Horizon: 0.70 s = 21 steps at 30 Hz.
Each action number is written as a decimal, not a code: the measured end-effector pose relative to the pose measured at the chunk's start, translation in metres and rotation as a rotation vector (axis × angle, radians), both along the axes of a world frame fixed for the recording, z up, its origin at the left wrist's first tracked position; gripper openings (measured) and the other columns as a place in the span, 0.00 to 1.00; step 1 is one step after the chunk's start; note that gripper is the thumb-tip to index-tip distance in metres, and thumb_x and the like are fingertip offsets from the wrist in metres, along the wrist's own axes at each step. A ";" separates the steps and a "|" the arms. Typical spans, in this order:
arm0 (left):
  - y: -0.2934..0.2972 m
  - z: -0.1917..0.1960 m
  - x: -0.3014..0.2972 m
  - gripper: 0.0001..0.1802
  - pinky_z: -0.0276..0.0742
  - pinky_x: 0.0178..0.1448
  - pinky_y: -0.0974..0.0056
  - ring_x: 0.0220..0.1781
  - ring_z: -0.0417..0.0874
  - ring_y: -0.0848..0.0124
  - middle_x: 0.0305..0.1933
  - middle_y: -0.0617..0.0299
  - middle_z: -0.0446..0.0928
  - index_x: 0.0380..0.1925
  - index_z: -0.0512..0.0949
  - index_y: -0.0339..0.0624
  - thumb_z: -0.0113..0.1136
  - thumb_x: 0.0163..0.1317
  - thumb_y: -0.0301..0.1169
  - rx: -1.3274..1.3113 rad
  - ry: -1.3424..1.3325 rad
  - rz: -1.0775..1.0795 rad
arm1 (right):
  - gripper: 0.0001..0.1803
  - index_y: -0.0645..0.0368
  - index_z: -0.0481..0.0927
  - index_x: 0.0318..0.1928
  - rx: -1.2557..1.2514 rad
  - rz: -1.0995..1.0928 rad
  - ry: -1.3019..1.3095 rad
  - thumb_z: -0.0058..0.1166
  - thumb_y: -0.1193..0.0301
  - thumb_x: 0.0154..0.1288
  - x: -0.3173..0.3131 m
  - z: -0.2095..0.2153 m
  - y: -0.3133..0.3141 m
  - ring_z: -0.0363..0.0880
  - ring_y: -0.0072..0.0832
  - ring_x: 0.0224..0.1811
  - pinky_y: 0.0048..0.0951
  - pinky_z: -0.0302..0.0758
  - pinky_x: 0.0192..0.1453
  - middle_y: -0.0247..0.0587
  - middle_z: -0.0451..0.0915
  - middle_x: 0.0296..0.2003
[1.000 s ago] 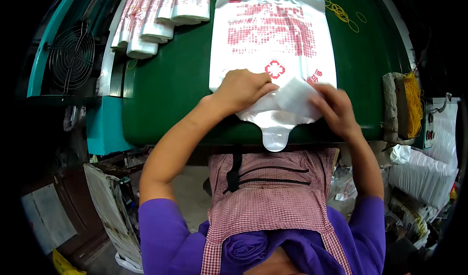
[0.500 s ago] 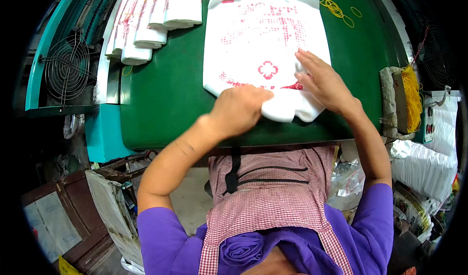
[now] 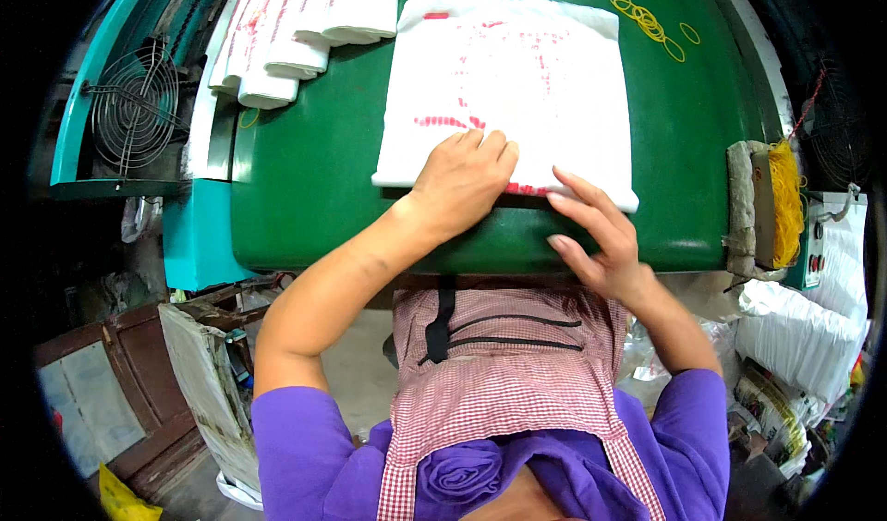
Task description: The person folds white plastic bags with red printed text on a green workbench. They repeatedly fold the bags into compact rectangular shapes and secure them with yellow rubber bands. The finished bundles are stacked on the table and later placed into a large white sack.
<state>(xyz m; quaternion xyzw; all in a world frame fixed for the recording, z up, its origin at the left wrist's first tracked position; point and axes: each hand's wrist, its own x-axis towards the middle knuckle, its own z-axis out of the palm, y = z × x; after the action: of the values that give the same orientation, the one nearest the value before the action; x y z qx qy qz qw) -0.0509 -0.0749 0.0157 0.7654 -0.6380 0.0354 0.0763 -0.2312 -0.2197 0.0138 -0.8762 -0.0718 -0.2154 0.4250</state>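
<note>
A flat stack of white plastic bags (image 3: 517, 78) with red print lies on the green tabletop in front of me. Its near edge forms a fairly straight fold. My left hand (image 3: 467, 177) is on the near part of the bags, fingers curled and closed on the plastic, the thumb hidden. By the near right edge of the bags is my right hand (image 3: 601, 239), fingers spread, its fingertips at or just short of the fold; I cannot tell whether they touch.
Several rolled bundles of white bags (image 3: 300, 36) lie at the far left. Loose yellow rubber bands (image 3: 647, 22) are at the far right. A box of yellow bands (image 3: 783, 202) hangs at the table's right edge. Fan guards (image 3: 134, 110) flank the green table (image 3: 314, 207).
The loose white ends at the near edge are out of sight, and a straighter fold shows there. My right hand has come off the bags toward me; my left has moved slightly right and away.
</note>
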 end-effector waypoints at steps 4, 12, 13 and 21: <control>-0.008 0.009 0.020 0.18 0.77 0.42 0.56 0.39 0.81 0.53 0.36 0.51 0.78 0.41 0.76 0.39 0.56 0.47 0.22 -0.037 0.197 0.011 | 0.31 0.66 0.58 0.65 1.300 -0.079 0.436 0.51 0.63 0.69 -0.029 -0.023 0.006 0.70 0.43 0.63 0.40 0.72 0.62 0.56 0.67 0.61; 0.043 0.039 0.023 0.16 0.52 0.71 0.42 0.73 0.53 0.43 0.72 0.50 0.57 0.39 0.81 0.47 0.63 0.46 0.26 0.333 0.485 -0.292 | 0.29 0.65 0.66 0.62 0.919 -0.113 0.362 0.56 0.78 0.59 -0.001 -0.025 -0.075 0.71 0.38 0.61 0.40 0.70 0.65 0.50 0.69 0.61; 0.043 0.038 0.028 0.16 0.49 0.72 0.41 0.74 0.52 0.43 0.72 0.50 0.57 0.40 0.82 0.48 0.63 0.47 0.28 0.338 0.466 -0.261 | 0.28 0.63 0.67 0.62 0.517 -0.085 0.304 0.55 0.79 0.59 -0.007 -0.017 -0.067 0.69 0.38 0.64 0.40 0.67 0.67 0.49 0.68 0.63; 0.018 0.058 0.027 0.18 0.75 0.48 0.55 0.46 0.78 0.56 0.42 0.58 0.77 0.35 0.78 0.44 0.61 0.38 0.23 0.034 0.113 -0.331 | 0.28 0.37 0.67 0.65 -0.772 0.226 0.270 0.41 0.73 0.65 0.012 0.005 -0.087 0.54 0.33 0.73 0.42 0.53 0.75 0.31 0.59 0.70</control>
<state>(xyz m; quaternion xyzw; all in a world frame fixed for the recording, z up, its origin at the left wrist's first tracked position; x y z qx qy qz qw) -0.0242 -0.0571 0.0740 0.6517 -0.7507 -0.0315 0.1039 -0.2193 -0.3067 0.0183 -0.9780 -0.1866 -0.0080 0.0925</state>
